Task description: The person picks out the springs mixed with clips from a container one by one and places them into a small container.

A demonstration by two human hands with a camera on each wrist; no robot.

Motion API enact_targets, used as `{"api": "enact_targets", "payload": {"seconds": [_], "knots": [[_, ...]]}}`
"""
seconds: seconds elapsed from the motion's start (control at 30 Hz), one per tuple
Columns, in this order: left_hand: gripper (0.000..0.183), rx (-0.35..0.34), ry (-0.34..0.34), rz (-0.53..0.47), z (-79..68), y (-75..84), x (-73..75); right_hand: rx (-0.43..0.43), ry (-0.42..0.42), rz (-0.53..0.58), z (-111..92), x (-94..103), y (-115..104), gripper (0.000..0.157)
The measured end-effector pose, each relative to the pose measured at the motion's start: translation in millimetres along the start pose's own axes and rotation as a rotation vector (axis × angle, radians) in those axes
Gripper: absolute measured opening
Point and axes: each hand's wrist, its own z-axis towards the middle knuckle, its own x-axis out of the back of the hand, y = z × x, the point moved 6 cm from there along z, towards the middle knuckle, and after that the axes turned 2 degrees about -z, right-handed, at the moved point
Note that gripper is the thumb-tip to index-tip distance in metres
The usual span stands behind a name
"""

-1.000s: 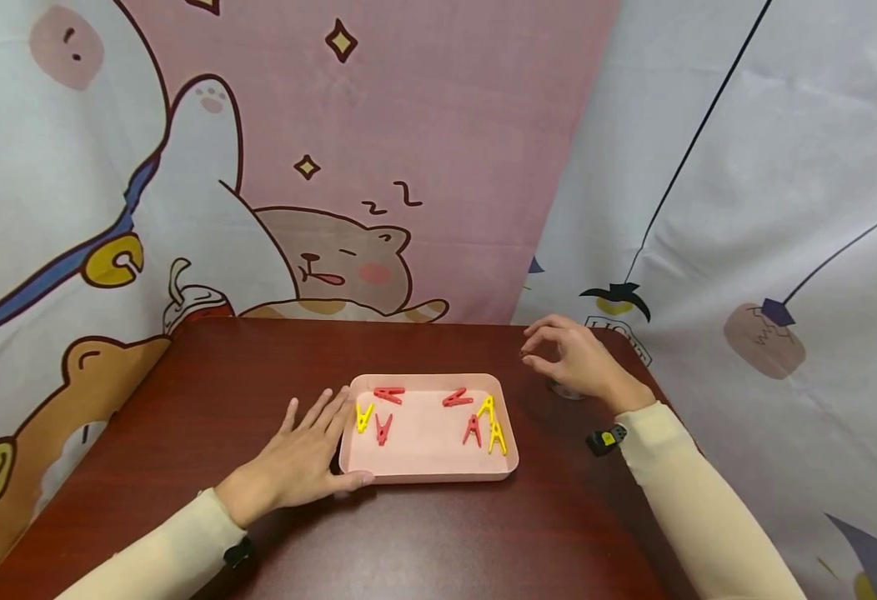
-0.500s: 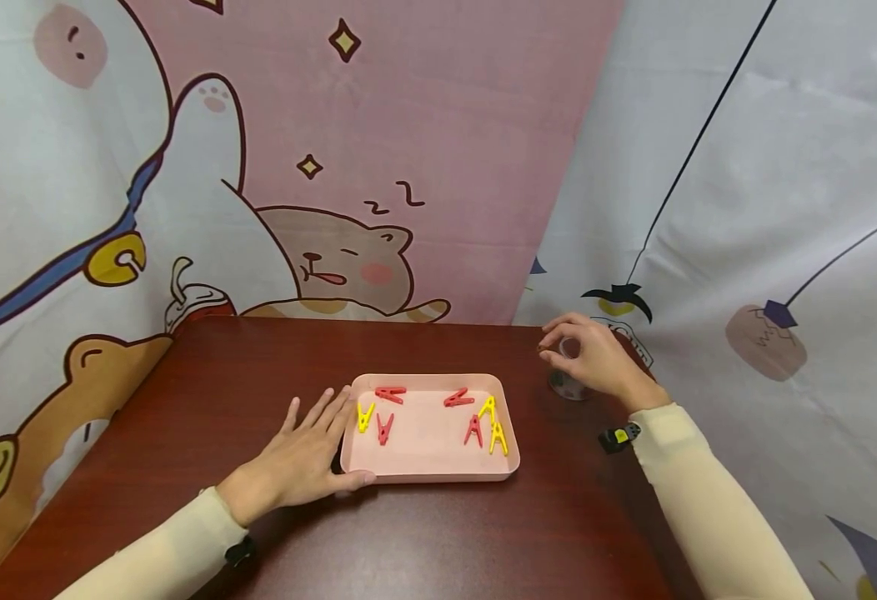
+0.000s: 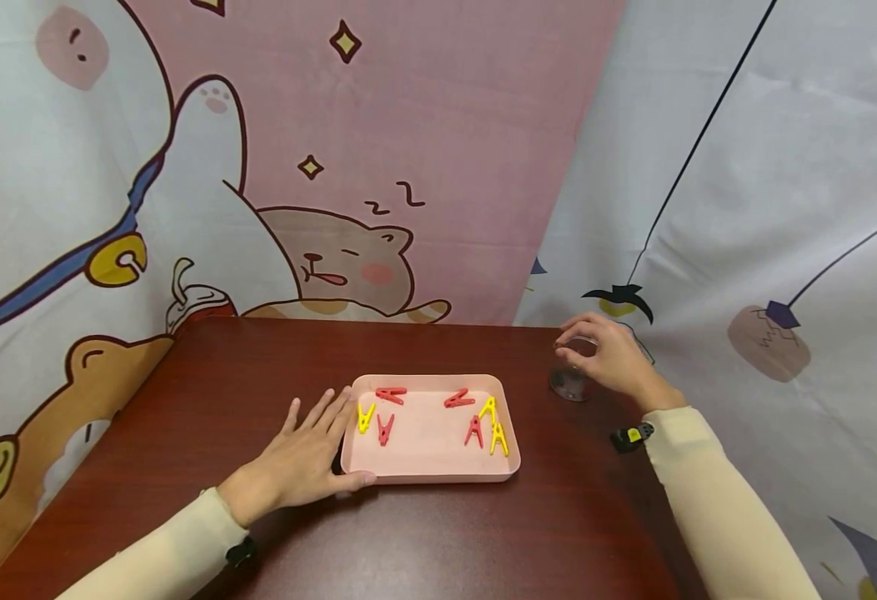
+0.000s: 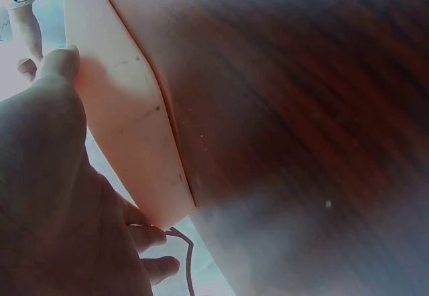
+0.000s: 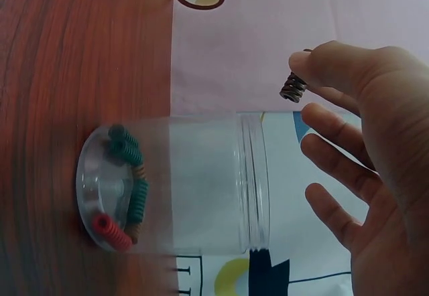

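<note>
My right hand (image 3: 607, 354) pinches a small dark metal coil spring (image 5: 293, 88) between thumb and finger, its other fingers spread. It hovers over the mouth of a clear jar (image 5: 253, 182) standing at the table's far right. Inside, at the bottom, lie green springs (image 5: 137, 202), a red spring (image 5: 112, 232) and brownish ones. My left hand (image 3: 296, 462) rests with straight fingers against the left side of a shallow pink tray (image 3: 427, 442), thumb at its front edge. In the tray lie several red clothespins (image 3: 384, 429) and yellow clothespins (image 3: 498, 439).
The dark red-brown wooden table (image 3: 438, 542) bears the tray and the jar. A cartoon-printed cloth (image 3: 476, 167) hangs right behind the table and along its sides.
My right hand has moved rightward, from beside the jar to above its mouth, still pinching the spring. My left hand and the tray have stayed in place.
</note>
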Motion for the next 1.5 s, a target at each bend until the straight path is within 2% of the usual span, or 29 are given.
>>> {"api": "enact_targets", "payload": {"seconds": [0.57,1.03,1.5], "knots": [[0.134,0.007,-0.005,-0.009,-1.5,1.0,1.6,-0.006,0.053,0.006,-7,7.0,21,0.010],[0.133,0.010,-0.010,-0.015,-2.0,0.8,1.5,-0.070,0.036,0.017,-13,5.0,37,0.013],[0.133,0.001,0.008,-0.014,-2.0,0.5,1.7,-0.135,0.008,0.023,-14,2.9,41,0.013]]}}
